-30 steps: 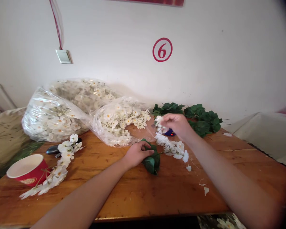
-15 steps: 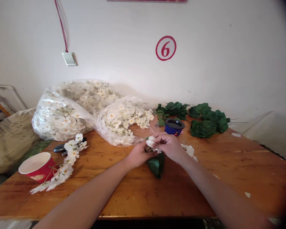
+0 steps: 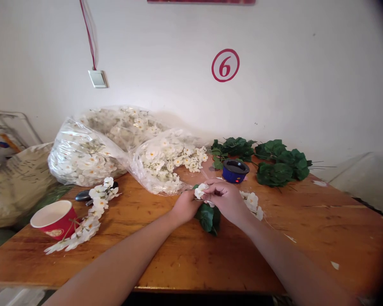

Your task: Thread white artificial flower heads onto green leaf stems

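Above the middle of the table, my left hand (image 3: 187, 206) is closed round the stem part of an artificial green leaf sprig (image 3: 207, 219), whose leaves hang below the fingers. My right hand (image 3: 225, 197) pinches at a white artificial flower (image 3: 200, 191) right beside the left fingers. The fingertips hide just where flower and sprig meet. More white blossoms (image 3: 252, 203) show past my right wrist; whether they join the held piece I cannot tell. Just beyond the right hand stands a small blue pot (image 3: 235, 171) with a dark inside and a lit red light.
Clear plastic bags of white flowers (image 3: 89, 157) fill the back left. Green leaf bunches (image 3: 282, 163) with wire stems lie back right. A red paper cup (image 3: 55, 221), a white flower spray (image 3: 91, 221) and a dark rounded object (image 3: 82, 196) are at left on the wooden table (image 3: 178, 259).
The view has shifted slightly, so the scene sits a little further right. My hands stay together at the flower and leaves, with the left fingers drawn in slightly more.
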`<act>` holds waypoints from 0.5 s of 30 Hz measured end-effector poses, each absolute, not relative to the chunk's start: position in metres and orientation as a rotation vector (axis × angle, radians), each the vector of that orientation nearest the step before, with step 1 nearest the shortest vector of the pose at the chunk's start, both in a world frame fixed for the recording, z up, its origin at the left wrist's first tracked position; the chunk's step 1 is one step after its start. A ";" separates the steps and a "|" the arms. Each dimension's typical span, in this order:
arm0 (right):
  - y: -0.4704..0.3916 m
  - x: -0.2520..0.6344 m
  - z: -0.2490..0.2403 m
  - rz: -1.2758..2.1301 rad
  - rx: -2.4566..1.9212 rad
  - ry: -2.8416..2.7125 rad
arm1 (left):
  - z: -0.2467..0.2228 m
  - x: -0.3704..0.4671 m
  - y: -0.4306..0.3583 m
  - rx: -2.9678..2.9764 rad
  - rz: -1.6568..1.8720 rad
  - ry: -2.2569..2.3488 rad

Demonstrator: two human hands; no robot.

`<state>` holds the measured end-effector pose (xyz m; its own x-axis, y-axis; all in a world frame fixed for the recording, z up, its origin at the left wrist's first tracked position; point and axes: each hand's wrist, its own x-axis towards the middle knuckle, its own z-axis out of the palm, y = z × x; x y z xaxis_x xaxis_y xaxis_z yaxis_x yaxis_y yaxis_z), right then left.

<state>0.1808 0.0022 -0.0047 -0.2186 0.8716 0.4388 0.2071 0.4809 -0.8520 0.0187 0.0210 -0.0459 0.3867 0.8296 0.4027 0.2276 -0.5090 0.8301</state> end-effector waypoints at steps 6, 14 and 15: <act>0.004 0.180 -0.008 0.918 -0.986 -1.587 | -0.039 0.019 0.017 1.894 1.140 0.837; 0.007 0.183 -0.002 1.219 -0.964 -1.462 | -0.035 0.020 0.014 1.900 1.115 0.821; 0.008 0.184 -0.002 1.241 -0.971 -1.464 | -0.035 0.020 0.014 1.897 1.121 0.818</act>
<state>0.1841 0.0080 -0.0018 -0.2327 0.9583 0.1661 -0.0068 0.1692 -0.9856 0.0199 0.0144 -0.0352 0.4060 0.8177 0.4081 0.1390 -0.4966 0.8568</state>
